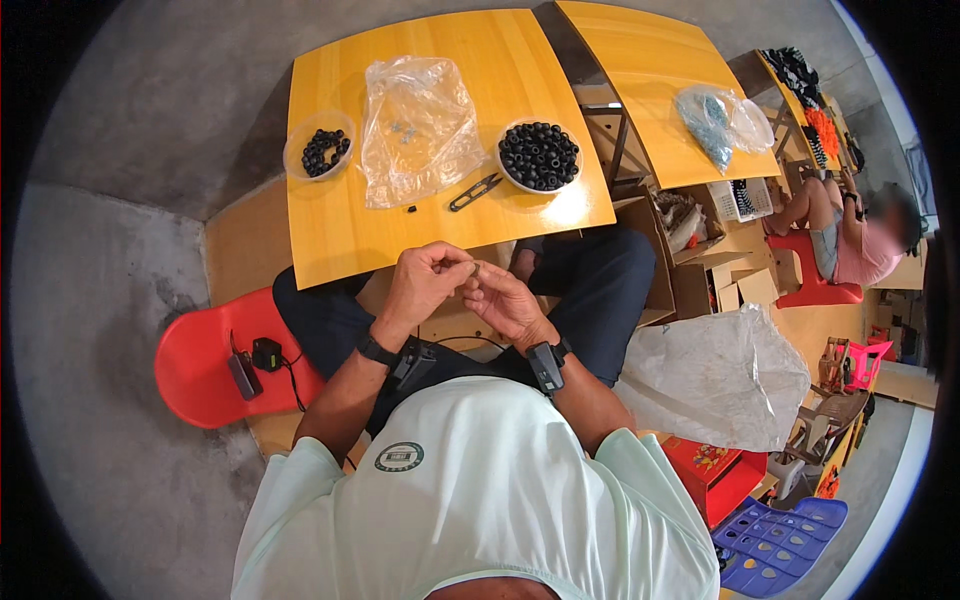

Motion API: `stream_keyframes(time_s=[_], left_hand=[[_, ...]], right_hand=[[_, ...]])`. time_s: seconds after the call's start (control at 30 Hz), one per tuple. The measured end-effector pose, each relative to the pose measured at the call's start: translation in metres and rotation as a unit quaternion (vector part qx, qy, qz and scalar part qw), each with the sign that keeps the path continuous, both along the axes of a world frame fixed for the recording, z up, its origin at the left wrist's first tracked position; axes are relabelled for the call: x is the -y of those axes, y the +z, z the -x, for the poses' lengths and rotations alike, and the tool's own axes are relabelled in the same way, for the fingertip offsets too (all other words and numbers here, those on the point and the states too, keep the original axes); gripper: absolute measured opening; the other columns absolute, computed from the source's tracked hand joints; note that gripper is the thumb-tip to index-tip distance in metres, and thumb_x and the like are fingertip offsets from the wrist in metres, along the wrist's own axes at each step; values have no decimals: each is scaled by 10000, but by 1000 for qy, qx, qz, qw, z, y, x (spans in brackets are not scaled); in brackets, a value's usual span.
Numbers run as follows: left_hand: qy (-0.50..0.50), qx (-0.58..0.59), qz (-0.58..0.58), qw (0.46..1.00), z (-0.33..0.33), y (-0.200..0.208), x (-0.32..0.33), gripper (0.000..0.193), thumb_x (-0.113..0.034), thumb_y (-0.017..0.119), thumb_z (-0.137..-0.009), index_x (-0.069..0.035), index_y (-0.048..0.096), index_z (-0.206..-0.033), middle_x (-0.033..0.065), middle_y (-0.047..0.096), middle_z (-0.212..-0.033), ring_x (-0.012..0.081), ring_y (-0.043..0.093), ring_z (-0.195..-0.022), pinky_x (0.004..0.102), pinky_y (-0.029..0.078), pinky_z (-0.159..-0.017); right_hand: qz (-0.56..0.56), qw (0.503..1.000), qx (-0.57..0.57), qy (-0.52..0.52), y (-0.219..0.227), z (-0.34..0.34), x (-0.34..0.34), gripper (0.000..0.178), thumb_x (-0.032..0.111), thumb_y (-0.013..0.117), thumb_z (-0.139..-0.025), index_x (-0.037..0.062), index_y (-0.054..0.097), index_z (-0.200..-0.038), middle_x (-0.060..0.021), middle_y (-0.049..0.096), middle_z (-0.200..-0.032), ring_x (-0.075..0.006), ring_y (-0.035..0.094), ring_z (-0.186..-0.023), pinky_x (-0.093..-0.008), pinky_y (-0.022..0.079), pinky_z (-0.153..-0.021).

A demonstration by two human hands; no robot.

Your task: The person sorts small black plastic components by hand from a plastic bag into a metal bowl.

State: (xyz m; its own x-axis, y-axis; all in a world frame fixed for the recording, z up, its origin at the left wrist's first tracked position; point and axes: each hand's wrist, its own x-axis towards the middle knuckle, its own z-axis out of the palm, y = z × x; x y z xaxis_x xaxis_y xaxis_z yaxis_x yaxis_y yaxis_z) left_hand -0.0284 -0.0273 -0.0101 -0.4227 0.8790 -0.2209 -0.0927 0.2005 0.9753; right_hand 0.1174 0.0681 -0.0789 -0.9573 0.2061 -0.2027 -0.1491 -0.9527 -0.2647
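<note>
My left hand and my right hand meet in front of the near edge of the wooden table. Thumbs and fingertips of both are pinched together around something tiny that I cannot make out. Farther off, a clear plastic bag lies flat with several small silvery pieces on it. To its left, small black ring-like parts sit in a clear bowl; a fuller bowl on the right holds more. Black thread snips rest between bag and fuller bowl. One loose black part lies near the bag.
A red stool with black devices stands at my left. On my right are cardboard boxes, a whitish sack and a blue plastic seat. A second table bears bagged bluish pieces. Another person sits beyond.
</note>
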Motion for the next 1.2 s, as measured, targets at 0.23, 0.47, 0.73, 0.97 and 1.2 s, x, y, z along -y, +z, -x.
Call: stream_keyframes(time_s=[0.23, 0.47, 0.73, 0.97, 1.2], left_hand=[[62, -80, -22, 995, 2, 0, 9, 97, -62, 701, -885, 21, 706, -935, 9, 676, -778, 32, 559, -619, 204, 451, -544], [44, -307, -54, 949, -18, 23, 14, 88, -55, 731, -814, -22, 707, -892, 86, 672, -822, 183, 644, -638, 288, 498, -578], [23, -458, -45, 887, -29, -4, 3, 124, -124, 706, -817, -48, 704, -916, 125, 651, -873, 327, 674, -764, 395, 545, -647], [-22, -500, 7, 866, -34, -12, 4, 132, -68, 703, -793, -13, 674, -910, 144, 645, -890, 348, 658, -801, 416, 541, -672], [34, -352, -42, 935, -29, 2, 6, 106, -15, 707, -776, -11, 653, -867, 131, 649, -821, 291, 673, -688, 377, 548, -608]], right_hand=[[50, 998, -30, -22, -7, 9, 0, 229, 183, 595, -981, 19, 613, -1140, -49, 604, -935, -142, 566, -852, -283, 492, -764], [63, 993, -14, -96, -10, 15, 1, 235, 193, 565, -994, 13, 635, -1128, -167, 625, -1233, -274, 572, -1197, -417, 445, -1067], [70, 993, -43, -79, 0, 20, 6, 254, 172, 549, -998, -14, 623, -1155, -187, 587, -1312, -287, 517, -1275, -415, 378, -1133], [26, 996, -34, -75, 6, 20, 8, 238, 204, 538, -1015, 14, 627, -1129, -163, 556, -1348, -287, 452, -1336, -410, 317, -1173], [46, 994, -61, -76, 2, 21, 10, 280, 166, 531, -1011, -25, 579, -1210, -183, 550, -1357, -262, 534, -1240, -396, 417, -1098]])
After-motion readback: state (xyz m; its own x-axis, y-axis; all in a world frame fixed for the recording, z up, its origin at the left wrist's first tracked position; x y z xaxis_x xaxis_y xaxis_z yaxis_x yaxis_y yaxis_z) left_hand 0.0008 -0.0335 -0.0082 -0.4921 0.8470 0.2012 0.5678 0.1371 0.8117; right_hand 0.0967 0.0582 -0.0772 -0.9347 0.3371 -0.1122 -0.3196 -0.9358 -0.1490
